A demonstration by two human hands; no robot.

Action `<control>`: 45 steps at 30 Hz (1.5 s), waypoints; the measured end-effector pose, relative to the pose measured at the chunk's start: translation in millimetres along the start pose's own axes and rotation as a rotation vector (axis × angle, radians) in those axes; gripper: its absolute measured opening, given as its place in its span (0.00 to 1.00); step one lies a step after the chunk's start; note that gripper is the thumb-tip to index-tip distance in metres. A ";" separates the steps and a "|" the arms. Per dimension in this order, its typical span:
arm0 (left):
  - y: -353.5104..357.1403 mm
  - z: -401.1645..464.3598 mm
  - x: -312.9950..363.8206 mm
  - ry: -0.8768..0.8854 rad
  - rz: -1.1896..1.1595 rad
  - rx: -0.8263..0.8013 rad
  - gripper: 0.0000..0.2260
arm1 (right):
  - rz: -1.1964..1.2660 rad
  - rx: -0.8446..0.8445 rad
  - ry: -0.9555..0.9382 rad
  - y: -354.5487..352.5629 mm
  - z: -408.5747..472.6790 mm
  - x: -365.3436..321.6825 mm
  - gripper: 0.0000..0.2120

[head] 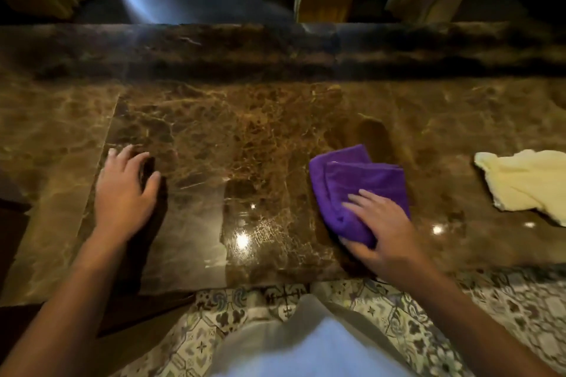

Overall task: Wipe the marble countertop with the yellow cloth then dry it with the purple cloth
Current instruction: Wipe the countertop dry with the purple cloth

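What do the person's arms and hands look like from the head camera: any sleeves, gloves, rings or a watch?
Both forearms are bare up to the frame edge, with no sleeves showing. The left hand and the right hand wear no gloves, and no ring, watch or bracelet can be made out, though the right hand is slightly blurred. Fingers are slim with short nails. Light-coloured clothing shows below, at the body.

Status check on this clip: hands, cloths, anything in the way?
Right hand pressing purple cloth on marble countertop. Left hand empty, resting on the marble. Yellow cloth lying aside, right. Nothing in the way.
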State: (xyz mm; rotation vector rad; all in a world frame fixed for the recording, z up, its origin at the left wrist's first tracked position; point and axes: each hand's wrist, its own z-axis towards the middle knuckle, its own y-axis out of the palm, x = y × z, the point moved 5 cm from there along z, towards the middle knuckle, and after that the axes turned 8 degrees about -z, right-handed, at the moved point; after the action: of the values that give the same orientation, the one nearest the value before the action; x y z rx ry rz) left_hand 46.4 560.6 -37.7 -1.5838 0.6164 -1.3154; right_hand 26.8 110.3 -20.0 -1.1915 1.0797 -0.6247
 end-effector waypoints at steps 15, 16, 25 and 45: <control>26.7 3.7 -10.3 0.034 0.144 -0.077 0.32 | -0.308 0.066 0.271 27.9 117.8 11.0 0.30; 26.7 5.5 -11.6 0.030 0.139 -0.079 0.32 | -0.310 0.081 0.292 27.7 135.7 15.4 0.30; 25.3 4.8 -10.9 0.047 0.181 -0.062 0.32 | -0.190 0.214 0.384 17.8 266.5 15.1 0.28; 26.2 4.7 -12.0 0.054 0.137 -0.057 0.32 | -0.199 -0.048 -0.225 80.9 97.8 -132.8 0.29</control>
State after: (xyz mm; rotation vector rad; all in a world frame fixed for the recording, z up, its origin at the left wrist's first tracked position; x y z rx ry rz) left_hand 52.2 561.3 -66.3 -1.5279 0.7880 -1.2511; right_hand 51.4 289.4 -52.8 -1.3871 0.7966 -0.6031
